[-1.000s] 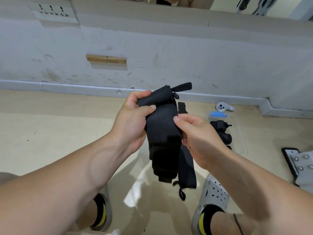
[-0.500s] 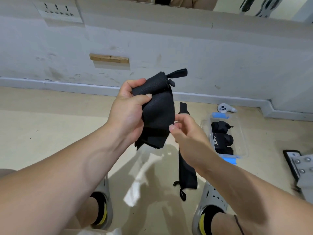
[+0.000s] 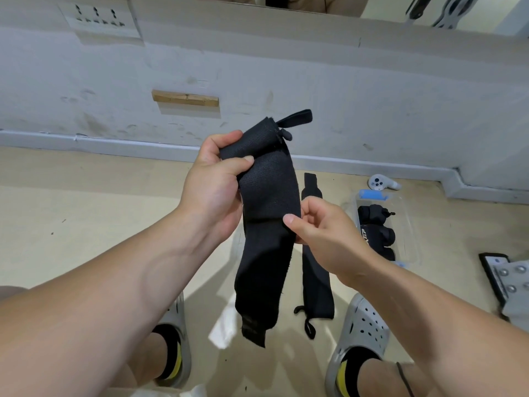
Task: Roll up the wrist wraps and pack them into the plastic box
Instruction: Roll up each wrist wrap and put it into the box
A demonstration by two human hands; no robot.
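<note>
A black wrist wrap (image 3: 267, 224) hangs in the air in front of me, its top end with the thumb loop folded over. My left hand (image 3: 213, 186) grips that top end. My right hand (image 3: 320, 227) pinches the wrap's right edge at mid-length between thumb and fingers. A second black wrist wrap (image 3: 316, 267) lies flat on the floor just right of the hanging one. The clear plastic box (image 3: 408, 224) sits on the floor at the right, with rolled black wraps (image 3: 375, 224) inside.
A white controller (image 3: 380, 183) lies by the wall behind the box. A black and grey metal piece (image 3: 509, 282) sits at the far right. My feet in grey clogs (image 3: 360, 333) stand below the wraps. A white wall runs close ahead.
The held wrap, bunched up short half a second ago, now hangs down at full length. My right hand has moved onto its right edge. My left hand keeps hold of the top.
</note>
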